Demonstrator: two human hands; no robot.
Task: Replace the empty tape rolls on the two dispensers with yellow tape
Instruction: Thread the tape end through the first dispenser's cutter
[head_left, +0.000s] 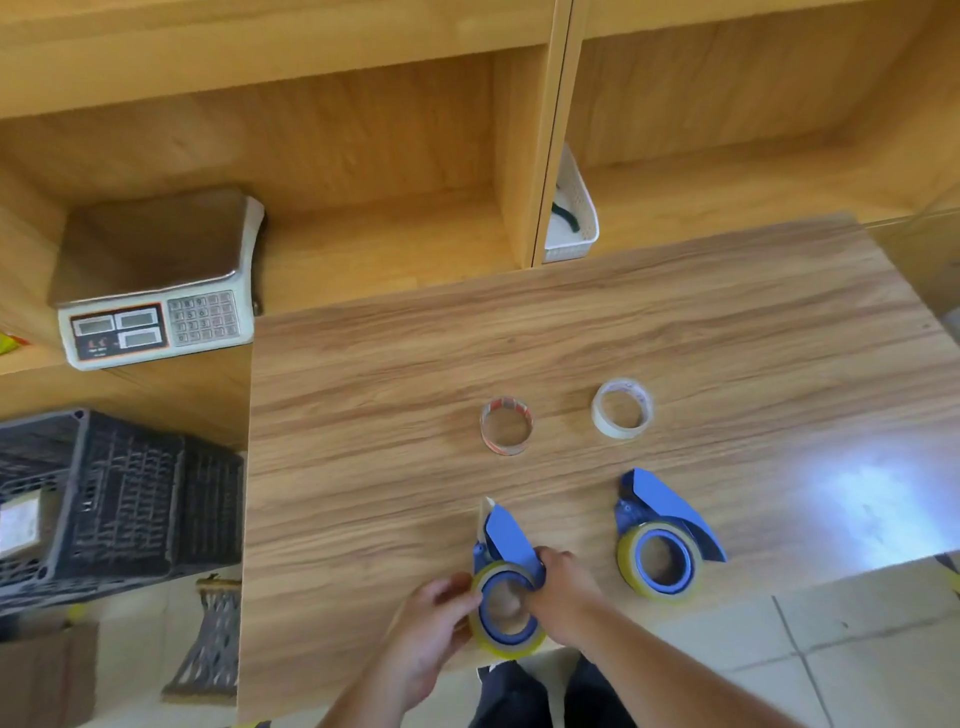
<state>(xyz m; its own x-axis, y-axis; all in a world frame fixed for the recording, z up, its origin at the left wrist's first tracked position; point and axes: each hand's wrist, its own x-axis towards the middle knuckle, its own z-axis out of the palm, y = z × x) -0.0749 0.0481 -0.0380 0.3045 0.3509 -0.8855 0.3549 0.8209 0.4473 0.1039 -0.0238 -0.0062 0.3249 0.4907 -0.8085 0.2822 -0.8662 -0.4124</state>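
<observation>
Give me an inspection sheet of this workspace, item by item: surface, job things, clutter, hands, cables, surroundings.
Surface: wooden table, bright glare patch at right.
Job's things: left dispenser, blue, yellow tape on it, at the near edge; right dispenser, blue, also carrying yellow tape, lying free; two empty rolls behind them, the clear core and the white core.
Clutter: nothing seen on the table beyond these.
Hands: left hand on the roll's left rim; right hand with its grip on the left dispenser.
Cables: nothing seen.
Surroundings: weighing scale on the wooden shelf, white basket, black crate, tiled floor.
</observation>
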